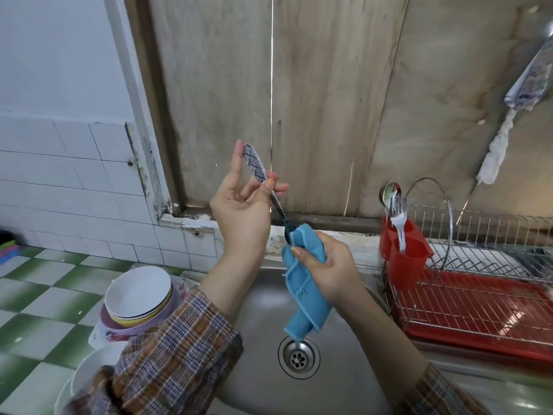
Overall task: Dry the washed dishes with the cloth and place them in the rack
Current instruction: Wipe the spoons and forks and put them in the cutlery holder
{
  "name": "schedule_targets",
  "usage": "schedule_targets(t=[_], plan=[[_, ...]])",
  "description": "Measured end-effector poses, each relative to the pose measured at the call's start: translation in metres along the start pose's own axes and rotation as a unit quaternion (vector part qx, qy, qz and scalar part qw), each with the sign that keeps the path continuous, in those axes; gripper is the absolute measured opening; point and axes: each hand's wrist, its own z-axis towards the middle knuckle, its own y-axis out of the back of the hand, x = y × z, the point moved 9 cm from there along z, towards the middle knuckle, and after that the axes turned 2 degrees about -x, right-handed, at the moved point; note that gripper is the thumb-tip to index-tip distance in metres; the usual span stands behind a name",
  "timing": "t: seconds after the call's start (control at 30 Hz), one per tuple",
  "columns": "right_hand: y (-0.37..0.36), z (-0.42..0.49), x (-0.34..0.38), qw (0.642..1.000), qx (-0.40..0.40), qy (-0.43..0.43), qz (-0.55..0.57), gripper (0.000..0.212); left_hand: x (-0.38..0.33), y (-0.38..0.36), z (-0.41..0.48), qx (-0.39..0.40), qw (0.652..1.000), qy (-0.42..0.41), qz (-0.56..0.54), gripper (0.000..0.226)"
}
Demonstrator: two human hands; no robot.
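While the cutlery handle (256, 164) is pinched by the left hand (239, 211), its hidden end should be turned slowly inside the cloth (305, 295) gripped by the right hand (326, 265)

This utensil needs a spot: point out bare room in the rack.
Free: the wire rack over the red tray, right of the cutlery holder. Crowded: that holder, with spoon and forks; bowls stacked left of the sink.
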Motion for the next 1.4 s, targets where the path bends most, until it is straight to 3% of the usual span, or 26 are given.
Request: schedule_targets(t=[0.13, 0.27, 0.53, 0.67, 0.83, 0.93, 1.03, 1.13, 1.23, 1.4], plan=[[-0.003, 0.005, 0.004, 1.0, 0.0, 0.013, 0.007, 0.013, 0.002, -0.012, -0.018, 0.039, 0.999, -0.017, 0.032, 0.068], [0.002, 0.002, 0.005, 1.0, -0.009, 0.018, -0.019, 0.008, 0.002, -0.001, -0.003, -0.012, 1.0, -0.007, -0.003, 0.067], [0.046, -0.005, -0.004, 0.976, -0.215, 0.021, 0.021, 0.021, 0.023, 0.019, -0.01, -0.115, 0.991, -0.001, -0.07, 0.061], [0.08, 0.003, 0.006, 0.962, -0.272, 0.032, 0.015, 0.023, 0.048, 0.041, -0.018, -0.146, 0.989, 0.022, 0.001, 0.049], [0.105, 0.017, 0.029, 0.966, -0.25, 0.059, -0.037, 0.011, 0.081, 0.056, -0.026, -0.152, 0.977, 0.093, 0.114, 0.041], [0.106, 0.025, 0.041, 0.966, -0.212, 0.076, -0.125, 0.014, 0.086, 0.055, -0.025, -0.096, 0.949, 0.105, 0.28, 0.041], [0.099, 0.03, 0.049, 0.952, -0.178, 0.101, -0.23, 0.009, 0.068, 0.027, -0.024, -0.016, 0.925, 0.006, 0.38, 0.043], [0.089, 0.03, 0.055, 0.929, -0.15, 0.132, -0.312, 0.01, 0.053, -0.019, -0.027, 0.105, 0.903, -0.1, 0.405, 0.046], [0.085, 0.027, 0.059, 0.912, -0.137, 0.164, -0.351, 0.011, 0.059, -0.06, -0.031, 0.239, 0.884, -0.089, 0.392, 0.043], [0.091, 0.027, 0.059, 0.9, -0.125, 0.16, -0.385, 0.012, 0.066, -0.09, -0.03, 0.286, 0.869, -0.066, 0.399, 0.017]])
